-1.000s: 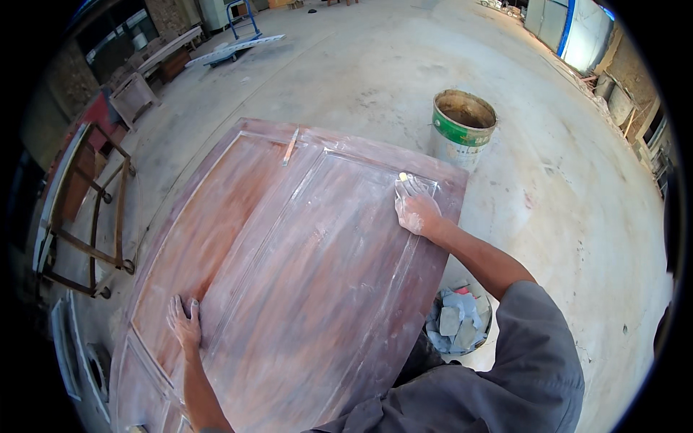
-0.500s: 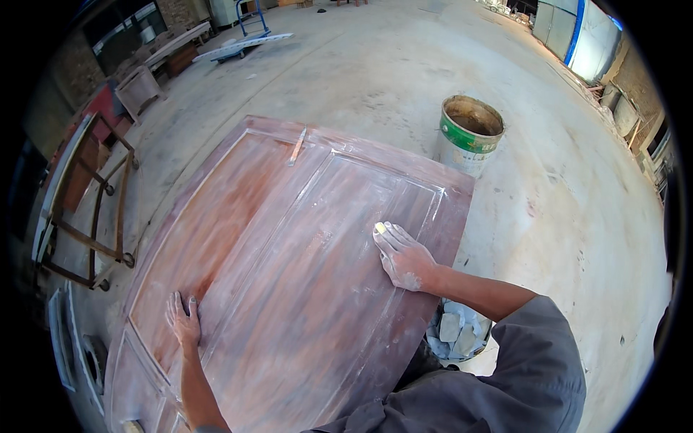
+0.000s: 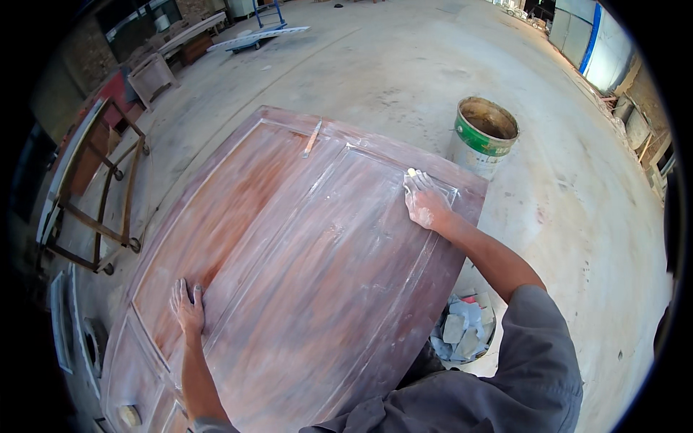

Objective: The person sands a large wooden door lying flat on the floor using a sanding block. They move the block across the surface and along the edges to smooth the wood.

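A large reddish-brown wooden door panel (image 3: 310, 274) with raised mouldings and pale dust lies flat before me. My left hand (image 3: 188, 309) rests on its left part, fingers spread and holding nothing. Near the panel's far right moulding corner, my dusty right hand (image 3: 427, 202) presses on the surface, fingers close together. A yellow wrap (image 3: 412, 173) shows at one fingertip. Whatever lies under that palm is hidden, though a whitish edge shows beside the fingers. A slim tool (image 3: 312, 139) with an orange-brown part lies by the far edge. A small beige block (image 3: 130, 415) sits at the lower left.
Beyond the panel's right corner stands an open green-and-white bucket (image 3: 485, 133). A container of pale scraps (image 3: 463, 328) stands beside the panel near my right side. At left is a wheeled metal frame (image 3: 97, 187); farther off, a blue trolley (image 3: 267, 32) stands on the concrete floor.
My right hand has slid away from me and slightly right over the panel, up to the moulding corner. My left hand stays in place on the wood. The whole view has shifted slightly.
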`<state>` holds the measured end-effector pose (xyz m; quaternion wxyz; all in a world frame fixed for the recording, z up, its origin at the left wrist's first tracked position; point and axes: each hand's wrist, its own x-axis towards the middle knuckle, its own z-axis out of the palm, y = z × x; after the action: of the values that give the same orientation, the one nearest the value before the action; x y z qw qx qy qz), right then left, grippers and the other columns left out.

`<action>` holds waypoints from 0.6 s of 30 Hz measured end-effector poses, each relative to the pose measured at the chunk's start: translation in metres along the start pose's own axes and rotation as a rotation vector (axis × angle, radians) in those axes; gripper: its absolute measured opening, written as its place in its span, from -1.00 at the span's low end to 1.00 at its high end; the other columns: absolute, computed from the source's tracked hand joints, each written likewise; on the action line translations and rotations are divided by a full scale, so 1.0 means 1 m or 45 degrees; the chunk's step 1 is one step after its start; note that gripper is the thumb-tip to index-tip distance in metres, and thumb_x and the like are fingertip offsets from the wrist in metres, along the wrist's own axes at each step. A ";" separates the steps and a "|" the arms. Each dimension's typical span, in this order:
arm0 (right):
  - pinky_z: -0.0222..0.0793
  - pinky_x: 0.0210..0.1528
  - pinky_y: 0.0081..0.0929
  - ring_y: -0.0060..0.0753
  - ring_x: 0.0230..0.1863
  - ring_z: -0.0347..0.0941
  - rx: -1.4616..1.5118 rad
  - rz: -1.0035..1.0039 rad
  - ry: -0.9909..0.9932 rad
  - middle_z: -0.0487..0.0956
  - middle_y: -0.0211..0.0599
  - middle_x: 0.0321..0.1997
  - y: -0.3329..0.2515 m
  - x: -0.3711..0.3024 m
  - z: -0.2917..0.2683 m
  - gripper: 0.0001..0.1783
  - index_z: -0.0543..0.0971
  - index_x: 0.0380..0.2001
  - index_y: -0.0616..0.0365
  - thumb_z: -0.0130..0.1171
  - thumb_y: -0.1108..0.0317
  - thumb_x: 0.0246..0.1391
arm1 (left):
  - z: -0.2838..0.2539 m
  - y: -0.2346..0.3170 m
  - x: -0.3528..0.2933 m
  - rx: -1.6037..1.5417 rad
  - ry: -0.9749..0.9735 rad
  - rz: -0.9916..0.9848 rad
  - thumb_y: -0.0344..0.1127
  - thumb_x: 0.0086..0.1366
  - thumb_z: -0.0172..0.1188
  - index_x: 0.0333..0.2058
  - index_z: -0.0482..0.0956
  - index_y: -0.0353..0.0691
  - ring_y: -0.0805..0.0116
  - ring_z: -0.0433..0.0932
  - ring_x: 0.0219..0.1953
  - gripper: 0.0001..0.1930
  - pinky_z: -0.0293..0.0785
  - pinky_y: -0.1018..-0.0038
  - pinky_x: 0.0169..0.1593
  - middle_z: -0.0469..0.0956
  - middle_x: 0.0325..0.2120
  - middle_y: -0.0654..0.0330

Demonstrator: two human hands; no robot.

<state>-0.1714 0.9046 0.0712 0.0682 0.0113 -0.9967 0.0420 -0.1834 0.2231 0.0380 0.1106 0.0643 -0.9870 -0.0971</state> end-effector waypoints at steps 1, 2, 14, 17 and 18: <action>0.03 0.52 -0.10 0.13 0.40 0.27 -0.026 -0.033 0.069 0.38 0.25 0.33 -0.003 0.001 0.003 -0.44 0.36 0.24 0.44 -0.04 0.27 0.28 | 0.000 0.001 -0.001 0.008 0.001 -0.007 0.18 0.47 -0.04 0.38 0.27 -0.26 0.02 0.09 0.48 -0.28 -0.13 0.11 0.51 0.22 0.40 -0.06; 0.03 0.52 -0.11 0.13 0.40 0.27 -0.051 -0.060 0.132 0.38 0.26 0.33 -0.011 -0.002 0.007 -0.42 0.35 0.25 0.45 -0.04 0.26 0.28 | -0.001 0.002 -0.001 0.017 -0.004 -0.010 0.18 0.47 -0.04 0.38 0.27 -0.25 0.03 0.09 0.48 -0.28 -0.13 0.11 0.51 0.22 0.40 -0.05; 0.05 0.51 -0.07 0.16 0.41 0.26 0.006 -0.084 0.096 0.37 0.24 0.34 -0.033 0.003 0.016 -0.46 0.37 0.21 0.47 -0.03 0.29 0.27 | 0.000 0.002 -0.002 0.027 -0.017 -0.031 0.16 0.48 -0.04 0.37 0.29 -0.23 0.04 0.09 0.48 -0.31 -0.15 0.13 0.52 0.21 0.41 -0.03; 0.01 0.53 -0.09 0.15 0.41 0.25 0.141 -0.361 0.233 0.37 0.24 0.34 -0.091 -0.046 0.010 -0.47 0.38 0.21 0.48 -0.04 0.29 0.29 | -0.007 -0.012 -0.012 0.045 0.010 -0.038 0.16 0.48 -0.03 0.37 0.29 -0.23 0.02 0.10 0.47 -0.31 -0.14 0.13 0.52 0.22 0.40 -0.04; 0.00 0.53 -0.09 0.15 0.42 0.24 0.208 -0.442 0.179 0.36 0.24 0.35 -0.101 -0.056 0.000 -0.46 0.37 0.21 0.47 -0.05 0.29 0.29 | -0.008 -0.012 -0.011 0.045 0.014 -0.045 0.15 0.48 -0.03 0.37 0.29 -0.23 0.02 0.10 0.47 -0.31 -0.13 0.13 0.51 0.22 0.40 -0.05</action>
<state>-0.1136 0.8050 0.0716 0.1426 0.1856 -0.9659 0.1111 -0.1695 0.2114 0.0408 0.1131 0.0842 -0.9867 -0.0812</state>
